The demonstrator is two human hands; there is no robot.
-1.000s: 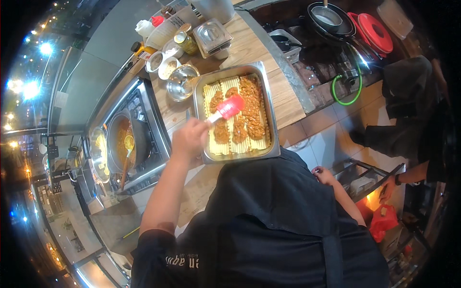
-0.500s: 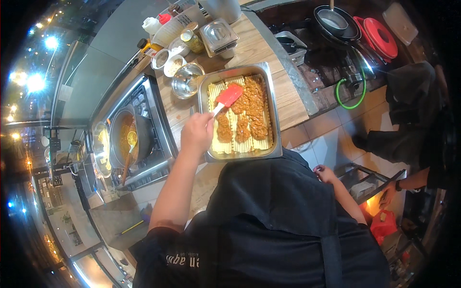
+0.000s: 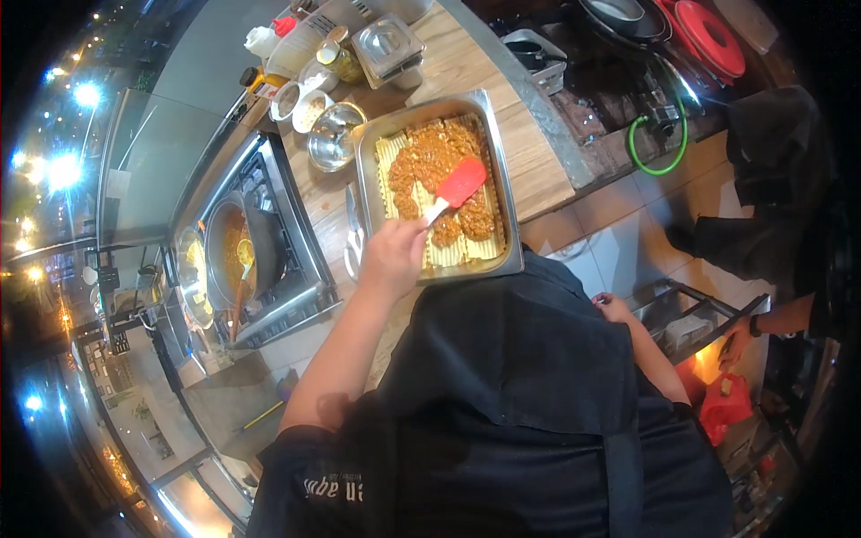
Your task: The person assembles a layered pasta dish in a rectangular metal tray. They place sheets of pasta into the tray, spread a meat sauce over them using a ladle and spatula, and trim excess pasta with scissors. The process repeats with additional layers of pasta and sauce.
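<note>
My left hand is closed round the white handle of a spatula with a red head. The spatula's head rests on brown meat sauce inside a deep steel pan. Under the sauce lie pale lasagna sheets with ruffled edges, showing along the left side and near end. Sauce covers the far part broadly, while thicker mounds sit at the near right. Apart from the pan, my right hand hangs beside my dark apron with its fingers curled; what they hold, if anything, is too small to make out.
Left of the pan are kitchen scissors and a steel bowl. A pot of sauce with a ladle stands on the stove. Small bowls, jars and a lidded steel container line the far counter. Another person's hand is at right.
My left hand has drawn the spatula rightward and nearer across the pan. Sauce now covers more of the upper left sheets. The scissors, hidden before, show beside the pan.
</note>
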